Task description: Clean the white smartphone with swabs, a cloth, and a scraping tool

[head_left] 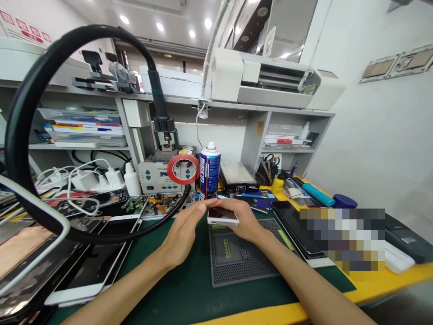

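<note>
A small white-edged smartphone is held between my hands above a grey perforated mat, its near end tilted toward me. Around its right side and far edge my right hand is closed. My left hand reaches in from the left, fingers together and curved against the phone's far left corner, with the thumb lying on top. The left fingertips are partly hidden, and most of the phone's face is seen at a steep angle. Just behind the hands stands a blue spray can.
A thick black hose loops across the left side, down to the green mat. Larger phones or tablets lie at left, dark ones at right. A soldering station with red tape roll stands behind.
</note>
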Available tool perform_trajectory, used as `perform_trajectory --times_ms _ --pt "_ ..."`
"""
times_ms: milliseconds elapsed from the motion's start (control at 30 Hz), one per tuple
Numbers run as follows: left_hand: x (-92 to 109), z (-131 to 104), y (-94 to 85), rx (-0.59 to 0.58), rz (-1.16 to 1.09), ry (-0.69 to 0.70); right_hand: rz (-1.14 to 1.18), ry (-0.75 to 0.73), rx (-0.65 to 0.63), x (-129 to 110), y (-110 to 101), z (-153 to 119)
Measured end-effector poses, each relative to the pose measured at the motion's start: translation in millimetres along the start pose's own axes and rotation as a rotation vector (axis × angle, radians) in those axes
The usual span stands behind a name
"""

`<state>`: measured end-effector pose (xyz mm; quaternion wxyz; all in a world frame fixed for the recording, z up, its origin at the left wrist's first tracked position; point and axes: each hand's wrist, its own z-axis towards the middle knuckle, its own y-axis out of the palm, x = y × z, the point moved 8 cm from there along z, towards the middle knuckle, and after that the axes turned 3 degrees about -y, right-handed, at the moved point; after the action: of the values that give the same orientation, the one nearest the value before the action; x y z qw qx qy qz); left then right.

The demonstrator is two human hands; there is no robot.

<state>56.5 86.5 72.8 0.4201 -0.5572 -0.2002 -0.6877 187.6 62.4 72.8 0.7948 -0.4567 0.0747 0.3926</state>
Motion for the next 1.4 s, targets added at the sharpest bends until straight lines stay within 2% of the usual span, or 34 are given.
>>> perform_trajectory --times_ms 100,167,300,400,500,633,800,967,1167,1400 --pt "-10 5 -3.7 0.053 -0.005 -0.049 -0.137 -0.057 0.055 0 -6 0" --pt "-16 7 -3.1 0.045 0.05 -0.131 -0.235 -0.053 0.083 4 -7 -1" --pt "-23 3 6.8 -0.075 0.189 -0.316 -0.357 -0.026 0.106 9 -7 -2" --pt "-16 -3 18.3 -0.168 0.251 -0.334 -0.396 -0.027 0.114 6 -8 -2" --pt "-9 -7 28.4 -0.218 0.203 -0.327 -0.391 -0.023 0.125 0 -9 -2" --pt "-11 -8 31.0 -0.211 0.062 -0.364 -0.269 0.021 0.188 -6 -14 0" --pt "-16 -6 29.9 -0.211 -0.115 -0.414 0.096 0.16 0.318 3 -23 0" --pt "-27 -4 24.7 -0.138 -0.229 -0.468 0.406 0.216 0.238 10 -19 3" --pt "-33 -5 24.2 -0.138 -0.273 -0.501 0.396 0.272 0.176 8 -15 4" --pt "-33 -7 24.0 -0.119 -0.315 -0.496 0.447 0.373 0.246 19 -13 6"
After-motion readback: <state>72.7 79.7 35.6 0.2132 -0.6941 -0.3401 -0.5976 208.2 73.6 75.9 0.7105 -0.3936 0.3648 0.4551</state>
